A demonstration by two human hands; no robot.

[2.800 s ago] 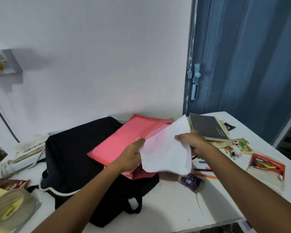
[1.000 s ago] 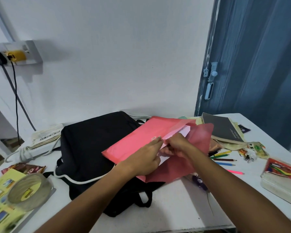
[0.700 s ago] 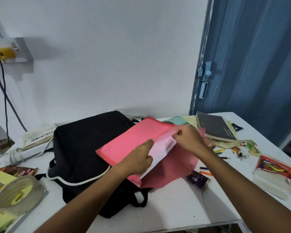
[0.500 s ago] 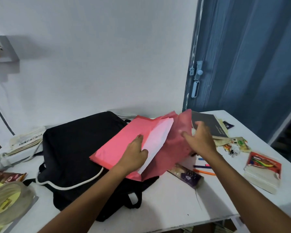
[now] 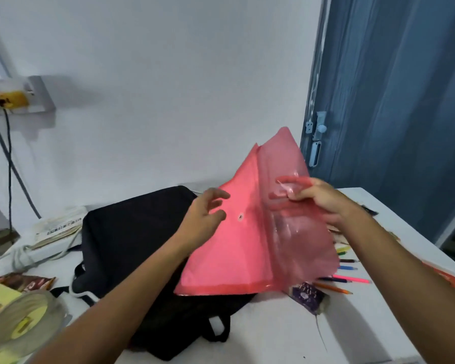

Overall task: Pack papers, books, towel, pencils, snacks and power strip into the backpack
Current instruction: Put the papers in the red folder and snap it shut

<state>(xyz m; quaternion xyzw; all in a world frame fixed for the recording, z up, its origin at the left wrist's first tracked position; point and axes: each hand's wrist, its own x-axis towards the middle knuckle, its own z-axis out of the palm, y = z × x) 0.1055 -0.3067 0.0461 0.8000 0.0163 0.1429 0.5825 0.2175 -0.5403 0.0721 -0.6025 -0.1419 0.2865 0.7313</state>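
Now we have lifted the pink folder [image 5: 237,240] flap with our right hand [image 5: 318,199] gripping it, left hand [image 5: 205,214] released beside it.

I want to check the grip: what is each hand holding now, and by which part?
The right hand pinches the pink folder by the edge of its translucent flap. The left hand holds nothing; its fingers lie loose against the folder's front.

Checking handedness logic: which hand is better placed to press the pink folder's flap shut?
Right, probably. The right hand already pinches the raised flap of the pink folder; the left hand rests open beside the snap.
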